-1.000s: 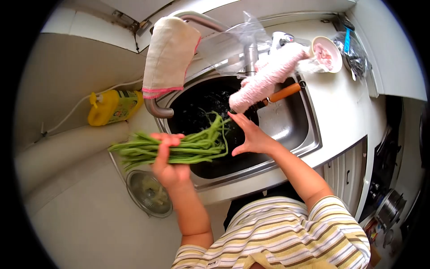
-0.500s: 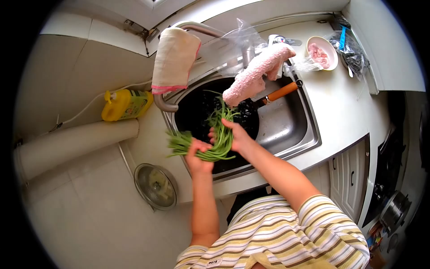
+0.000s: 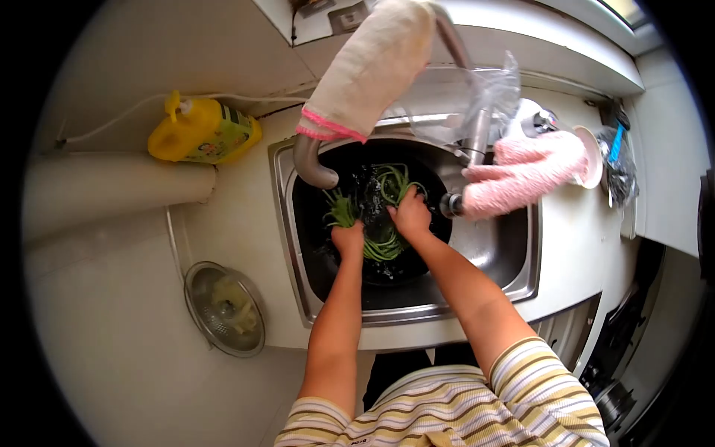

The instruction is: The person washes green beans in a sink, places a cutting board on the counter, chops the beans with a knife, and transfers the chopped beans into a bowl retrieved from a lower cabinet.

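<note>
My left hand (image 3: 348, 238) is closed round one end of a bunch of long, thin green vegetable stalks (image 3: 383, 249), with their tips (image 3: 341, 210) sticking out past the fingers. My right hand (image 3: 412, 214) grips the same bunch farther right, where some stalks loop up above the fingers. Between the hands the bunch sags into water in a dark wok (image 3: 328, 264). The wok sits in the steel sink (image 3: 488, 257). Whether these are garlic scapes or another green, I cannot tell.
A cloth-wrapped faucet (image 3: 316, 175) overhangs the wok. Pink fluffy cloth (image 3: 529, 175) hangs at the right, partly hiding a white bowl (image 3: 590, 158). Left are a yellow pump bottle (image 3: 205, 132) and a steel colander (image 3: 195, 298) holding pale pieces. A clear plastic bag (image 3: 447, 100) hangs behind.
Both hands have lowered the green stalks from above the wok's near edge into the water. The view has shifted, and the pink cloth now covers the wok's orange handle.
</note>
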### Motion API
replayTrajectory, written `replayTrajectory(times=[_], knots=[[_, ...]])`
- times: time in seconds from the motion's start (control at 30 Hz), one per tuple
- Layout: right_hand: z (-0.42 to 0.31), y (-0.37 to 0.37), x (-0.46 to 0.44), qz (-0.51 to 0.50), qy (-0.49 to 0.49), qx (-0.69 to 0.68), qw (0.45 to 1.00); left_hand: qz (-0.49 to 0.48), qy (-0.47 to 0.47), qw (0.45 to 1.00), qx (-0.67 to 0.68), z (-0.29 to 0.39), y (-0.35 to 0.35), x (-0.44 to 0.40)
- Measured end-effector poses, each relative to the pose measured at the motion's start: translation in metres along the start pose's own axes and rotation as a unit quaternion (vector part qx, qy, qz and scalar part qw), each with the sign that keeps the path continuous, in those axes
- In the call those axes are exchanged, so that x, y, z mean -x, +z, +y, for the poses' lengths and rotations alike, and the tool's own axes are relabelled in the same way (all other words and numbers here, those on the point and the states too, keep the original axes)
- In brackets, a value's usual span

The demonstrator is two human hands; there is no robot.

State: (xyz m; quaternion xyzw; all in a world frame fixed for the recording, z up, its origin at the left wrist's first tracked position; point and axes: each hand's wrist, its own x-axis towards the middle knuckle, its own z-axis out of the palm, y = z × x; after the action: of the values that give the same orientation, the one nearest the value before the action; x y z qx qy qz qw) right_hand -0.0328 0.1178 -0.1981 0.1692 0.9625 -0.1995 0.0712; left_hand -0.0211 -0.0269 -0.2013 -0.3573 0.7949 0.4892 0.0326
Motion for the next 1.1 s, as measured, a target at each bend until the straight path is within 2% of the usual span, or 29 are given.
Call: replayTrajectory(times=[0.03, 0.07, 0.1, 0.13, 0.17, 0.2, 0.27, 0.3, 0.33, 0.37, 0.4, 0.43, 0.47, 0.5, 0.53, 0.6, 0.63, 0.67, 0.73, 0.8, 0.83, 0.87, 0.9, 0.93, 0.97, 1.0, 1.03, 1.07, 1.1], knots=[[0.005, 0.018, -0.006, -0.038, -0.036, 0.050, 0.997, -0.012, 0.000, 0.992, -0.126, -0.005, 0.007, -0.003], [0.008, 0.031, -0.015, -0.074, -0.069, 0.099, 0.990, -0.011, -0.005, 0.992, -0.124, -0.010, 0.015, -0.008], [0.007, 0.025, -0.021, -0.122, -0.120, 0.079, 0.982, -0.040, -0.002, 0.975, -0.220, 0.002, 0.019, -0.010], [0.008, 0.030, -0.029, -0.129, -0.124, 0.085, 0.980, -0.071, -0.005, 0.947, -0.314, 0.003, 0.024, -0.011], [0.009, 0.035, -0.036, -0.129, -0.164, 0.082, 0.975, -0.099, 0.096, 0.888, -0.438, -0.016, 0.032, -0.022], [0.009, 0.037, -0.038, -0.129, -0.202, 0.075, 0.968, -0.106, 0.083, 0.888, -0.441, -0.013, 0.030, -0.017], [-0.004, 0.015, -0.052, -0.227, -0.159, 0.128, 0.952, -0.091, 0.004, 0.949, -0.301, 0.017, 0.017, -0.021], [-0.008, 0.001, -0.056, -0.189, -0.136, 0.074, 0.970, -0.147, -0.083, 0.950, -0.263, 0.018, 0.011, -0.032], [-0.013, -0.015, -0.062, -0.151, -0.113, 0.021, 0.982, -0.141, -0.082, 0.952, -0.261, -0.003, 0.012, -0.043], [-0.021, -0.030, -0.071, -0.190, -0.058, -0.033, 0.979, -0.149, -0.136, 0.978, -0.047, -0.039, 0.021, -0.052], [-0.023, -0.018, -0.067, -0.187, -0.057, -0.032, 0.980, -0.154, -0.183, 0.956, 0.169, -0.057, 0.029, -0.057], [-0.030, 0.007, -0.053, -0.140, -0.045, -0.081, 0.986, -0.157, -0.182, 0.956, 0.169, -0.044, 0.033, -0.054], [-0.038, 0.023, -0.038, -0.095, -0.033, -0.131, 0.986, -0.114, -0.248, 0.931, 0.244, -0.020, 0.035, -0.046], [-0.052, 0.007, -0.026, -0.181, -0.003, -0.172, 0.968, -0.070, -0.313, 0.894, 0.312, -0.006, 0.035, -0.037], [-0.062, -0.013, -0.013, -0.263, 0.029, -0.210, 0.941, -0.072, -0.318, 0.894, 0.309, -0.003, 0.036, -0.028], [-0.053, -0.008, 0.021, -0.177, -0.067, -0.187, 0.964, -0.088, -0.322, 0.881, 0.335, 0.011, 0.042, -0.016], [-0.056, -0.010, 0.041, -0.042, -0.157, -0.093, 0.982, -0.094, -0.323, 0.875, 0.349, 0.016, 0.044, -0.012], [-0.053, -0.010, 0.037, -0.043, -0.154, -0.094, 0.983, -0.098, -0.325, 0.870, 0.359, 0.019, 0.042, -0.007], [-0.046, -0.005, 0.009, -0.203, 0.046, -0.243, 0.948, -0.106, -0.322, 0.862, 0.377, 0.021, 0.039, -0.003], [-0.045, 0.003, 0.006, -0.235, 0.063, -0.270, 0.932, -0.137, -0.324, 0.843, 0.408, -0.005, 0.039, -0.005], [-0.049, 0.004, 0.022, -0.135, -0.031, -0.202, 0.970, -0.269, -0.317, 0.707, 0.572, -0.038, 0.046, -0.015], [-0.052, 0.004, 0.033, -0.031, -0.125, -0.129, 0.983, -0.342, -0.302, 0.622, 0.636, -0.041, 0.045, -0.015], [-0.057, -0.008, 0.036, 0.026, -0.121, -0.126, 0.984, -0.417, -0.290, 0.532, 0.678, -0.044, 0.044, -0.015], [-0.048, 0.006, 0.028, 0.027, -0.117, -0.129, 0.984, -0.418, -0.293, 0.534, 0.674, -0.026, 0.041, -0.011], [-0.032, 0.025, 0.010, -0.031, -0.073, -0.162, 0.984, -0.290, -0.358, 0.713, 0.528, -0.007, 0.041, -0.004], [-0.018, 0.036, -0.007, -0.087, -0.031, -0.194, 0.977, -0.141, -0.395, 0.840, 0.345, 0.002, 0.040, 0.000], [-0.013, 0.026, -0.022, -0.134, -0.030, -0.125, 0.982, -0.240, -0.360, 0.833, 0.346, -0.014, 0.038, -0.005], [-0.009, 0.016, -0.037, -0.180, -0.032, -0.056, 0.982, -0.239, -0.358, 0.834, 0.345, -0.008, 0.030, -0.007], [0.004, 0.012, -0.052, -0.185, -0.108, -0.002, 0.977, -0.206, -0.337, 0.865, 0.309, 0.003, 0.020, -0.008]])
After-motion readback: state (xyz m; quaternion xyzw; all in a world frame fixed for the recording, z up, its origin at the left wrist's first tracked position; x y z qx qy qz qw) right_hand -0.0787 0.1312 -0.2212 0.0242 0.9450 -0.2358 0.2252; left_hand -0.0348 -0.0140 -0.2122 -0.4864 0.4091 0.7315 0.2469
